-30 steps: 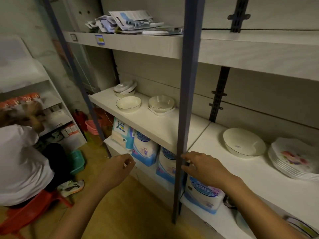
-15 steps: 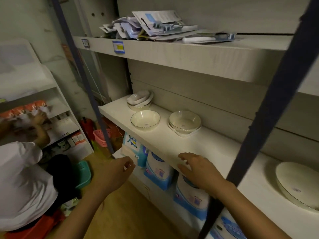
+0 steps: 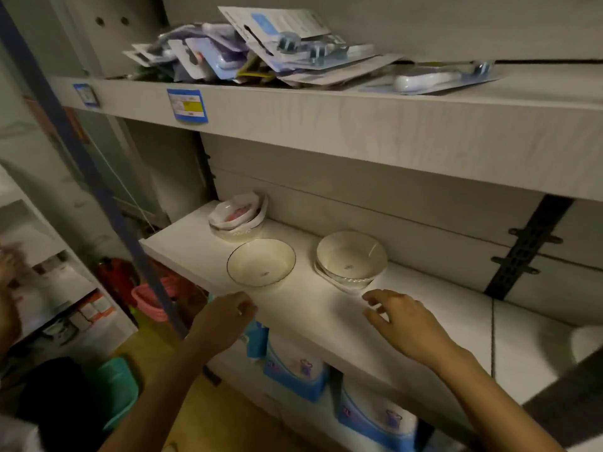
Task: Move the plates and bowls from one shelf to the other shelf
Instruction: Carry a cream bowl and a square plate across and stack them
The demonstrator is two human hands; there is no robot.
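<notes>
Both left hand [image 3: 225,318] and right hand [image 3: 404,324] hover loosely curled, empty, near empty bowl [image 3: 261,262].

You have a cream bowl [image 3: 261,262] with a thin dark rim and a plain cream stack [image 3: 351,259]. Your plates [image 3: 236,213] show a pink print. The shelf [image 3: 326,311] is white with faint grain. The packs [image 3: 293,373] are blue and white.

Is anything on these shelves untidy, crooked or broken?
Yes. The blister packs on the top shelf lie in a loose heap. On the middle shelf, the back stack of dishes sits tilted, not nested flat. No breakage shows.
</notes>
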